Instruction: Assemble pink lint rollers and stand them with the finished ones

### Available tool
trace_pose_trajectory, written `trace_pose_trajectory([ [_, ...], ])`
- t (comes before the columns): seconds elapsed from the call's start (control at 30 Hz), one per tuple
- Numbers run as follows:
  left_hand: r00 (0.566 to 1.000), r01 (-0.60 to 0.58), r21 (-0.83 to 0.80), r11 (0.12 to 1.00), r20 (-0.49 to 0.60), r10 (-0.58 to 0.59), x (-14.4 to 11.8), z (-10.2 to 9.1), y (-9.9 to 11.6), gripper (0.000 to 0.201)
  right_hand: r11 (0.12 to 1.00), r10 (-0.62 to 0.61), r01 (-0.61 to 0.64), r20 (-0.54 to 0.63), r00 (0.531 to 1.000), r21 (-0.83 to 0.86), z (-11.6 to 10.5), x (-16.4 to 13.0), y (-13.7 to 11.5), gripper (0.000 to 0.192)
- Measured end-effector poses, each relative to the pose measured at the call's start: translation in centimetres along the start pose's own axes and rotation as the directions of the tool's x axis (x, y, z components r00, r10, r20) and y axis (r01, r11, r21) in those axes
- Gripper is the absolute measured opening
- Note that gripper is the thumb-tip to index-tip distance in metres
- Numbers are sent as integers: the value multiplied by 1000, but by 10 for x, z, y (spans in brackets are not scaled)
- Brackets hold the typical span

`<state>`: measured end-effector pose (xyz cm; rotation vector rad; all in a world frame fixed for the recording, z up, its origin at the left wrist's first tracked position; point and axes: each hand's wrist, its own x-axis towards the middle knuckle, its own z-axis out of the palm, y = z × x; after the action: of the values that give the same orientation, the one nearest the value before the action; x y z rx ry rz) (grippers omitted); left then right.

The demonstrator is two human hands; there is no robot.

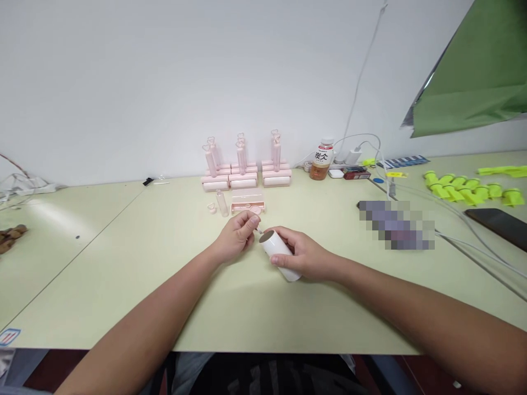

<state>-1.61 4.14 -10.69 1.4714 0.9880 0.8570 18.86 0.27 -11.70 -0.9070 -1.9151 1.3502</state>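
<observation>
My right hand [307, 255] grips a white paper roll [276, 248] with a dark open end, tilted toward the left. My left hand [236, 236] pinches a small pink part [254, 221] right at the roll's open end. Both hands hover just above the pale green table [164, 263]. Just behind them lie a pink and clear roller frame [247, 202], a clear pink handle [222, 203] and a small heart-shaped piece [211, 208].
Three stacks of pink lint rollers [242, 173] stand by the wall. A drink bottle [321, 159], chargers and white cables [453, 219] sit to the right, with yellow-green parts [469, 189], a dark phone [500, 225] and a blurred patch [395, 225].
</observation>
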Motion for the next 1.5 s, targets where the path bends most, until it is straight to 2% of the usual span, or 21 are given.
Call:
trace_pose_trajectory([
  [0.27, 987, -121, -28, 992, -113, 117, -5, 4, 8, 48, 997, 23, -28, -77, 997, -74, -3, 0, -4, 43],
  [0.47, 974, -222, -68, 973, -60, 218, -5, 8, 0, 43, 998, 5, -11, -85, 996, -64, -4, 0, -5, 40],
  [0.6, 956, -292, -68, 954, -62, 288, -6, 12, -3, 39, 999, 1, -3, -82, 997, -35, -3, 0, -6, 42],
  [0.8, 932, -353, 46, 935, -74, 355, -9, 14, -3, 33, 999, -22, 19, -102, 994, -38, -3, 0, -5, 43],
  [0.97, 935, -345, 83, 935, -50, 350, -11, 16, -4, 29, 999, -22, 16, -141, 990, -39, -3, -1, -5, 50],
  [1.13, 905, -419, 181, 890, 0, 426, -13, 15, -2, 38, 998, -59, 54, -157, 986, -34, -2, -2, -6, 48],
  [1.23, 921, -378, 334, 863, 38, 389, -8, 8, -6, 48, 1000, -10, 4, -234, 972, -26, -4, 0, -6, 48],
  [1.3, 934, -317, 533, 784, 30, 357, 0, 1, -13, 47, 997, 73, -74, -328, 942, 9, -7, 1, -7, 56],
  [1.37, 947, -250, 749, 614, 57, 316, 10, -5, -19, 44, 989, 150, -136, -400, 904, 64, -11, 1, -8, 68],
  [1.43, 962, -202, 856, 476, 81, 261, 20, -10, -24, 41, 982, 187, -157, -427, 885, 104, -13, 1, -10, 74],
  [1.5, 970, -171, 893, 416, 78, 232, 26, -12, -25, 42, 980, 194, -156, -435, 879, 122, -14, 1, -11, 74],
])
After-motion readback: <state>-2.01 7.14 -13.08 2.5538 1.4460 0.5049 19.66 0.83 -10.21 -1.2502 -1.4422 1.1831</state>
